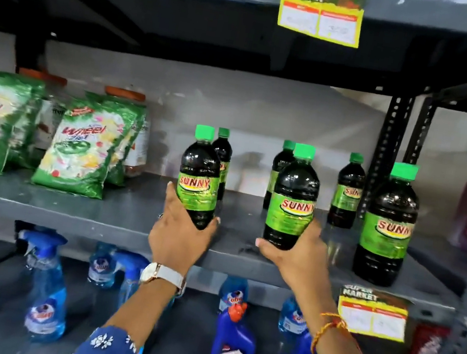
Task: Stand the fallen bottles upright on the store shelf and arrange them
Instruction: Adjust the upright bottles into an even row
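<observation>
A shop: price tags [319, 20] on stocked metal shelves [123, 229] of cleaning products.

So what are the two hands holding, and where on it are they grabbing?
Each holds a dark Sunny bottle near its bottom. The left hand grips the left bottle, and the right hand grips the middle bottle, both upright.
</observation>
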